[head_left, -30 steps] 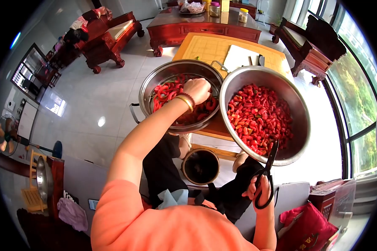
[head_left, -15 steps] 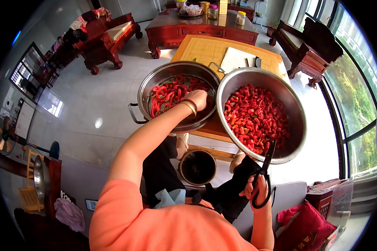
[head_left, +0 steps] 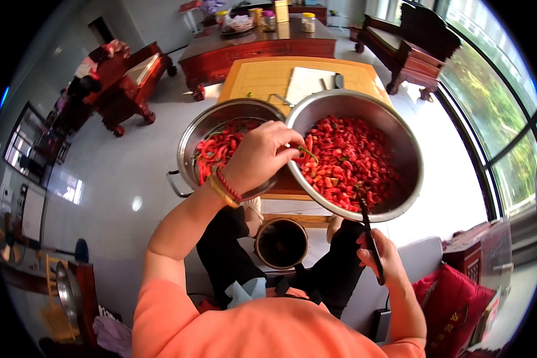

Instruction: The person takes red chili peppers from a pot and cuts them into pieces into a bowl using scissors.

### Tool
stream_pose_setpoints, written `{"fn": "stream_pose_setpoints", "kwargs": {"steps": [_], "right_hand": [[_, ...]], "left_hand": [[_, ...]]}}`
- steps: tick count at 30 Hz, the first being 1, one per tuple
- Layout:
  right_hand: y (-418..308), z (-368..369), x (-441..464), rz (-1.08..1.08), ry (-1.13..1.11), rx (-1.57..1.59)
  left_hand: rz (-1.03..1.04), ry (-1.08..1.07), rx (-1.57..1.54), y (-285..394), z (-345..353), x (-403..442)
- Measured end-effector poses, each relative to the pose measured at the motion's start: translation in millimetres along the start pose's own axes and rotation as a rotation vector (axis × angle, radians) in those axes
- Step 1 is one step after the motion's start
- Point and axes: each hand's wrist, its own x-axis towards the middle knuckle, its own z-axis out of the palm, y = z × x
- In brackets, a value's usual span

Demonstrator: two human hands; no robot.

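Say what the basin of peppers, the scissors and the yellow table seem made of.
Basin: likely stainless steel, satin, given its grey wall and shiny rim. Scissors: dull black handle, perhaps plastic or coated metal; edge-on view leaves it open. Table: probably varnished wood, from its warm colour and soft sheen.

The big bowl [head_left: 409,161] is shiny metal, smooth inside. The pot [head_left: 188,143] is shiny metal too. The pepper bits [head_left: 346,161] look glossy, and the long peppers [head_left: 216,149] have smooth, shiny skins. The black scissors [head_left: 372,243] look smooth. The bangle [head_left: 221,192] gleams like gold metal. The low table [head_left: 250,77] looks like smooth wood. The desk [head_left: 259,51] behind it is dark, glossy wood. The floor [head_left: 125,227] looks like slick, shiny tile. The shirt [head_left: 244,328] is soft, dull cloth.
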Motion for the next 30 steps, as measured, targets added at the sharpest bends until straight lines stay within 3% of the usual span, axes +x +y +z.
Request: {"fn": "stream_pose_setpoints", "kwargs": {"steps": [2,6,9,12,16,24,30], "right_hand": [[-33.0,-8.5,-6.2,0.018,0.028,-0.333],[-33.2,-12.8,-7.3,-0.096,0.194,-0.523],[-38.2,-29.8,-7.2,0.013,0.062,-0.493],[-24.1,-42.9,-6.4,0.244,-0.12,-0.097],[-24.7,-40.4,-11.3,0.216,-0.144,-0.093],[-19.6,-32.8,-19.3,0.111,-0.134,-0.231],[11.9,-0.3,-26.7,0.22,-0.298,-0.113]], "left_hand": [[0.06,0.002,-0.001,18.8,6.5,2.0],[0.066,-0.097,-0.115,31.7,29.7,1.9],[0.399,-0.045,0.047,38.0,40.2,1.3],[0.558,-0.015,0.198,43.8,44.1,-1.8],[0.673,-0.03,0.326,49.8,42.7,-2.8],[0.613,0.006,0.26,47.6,43.1,-20.4],[0.465,-0.113,0.203,26.8,54.4,-83.8]]}}
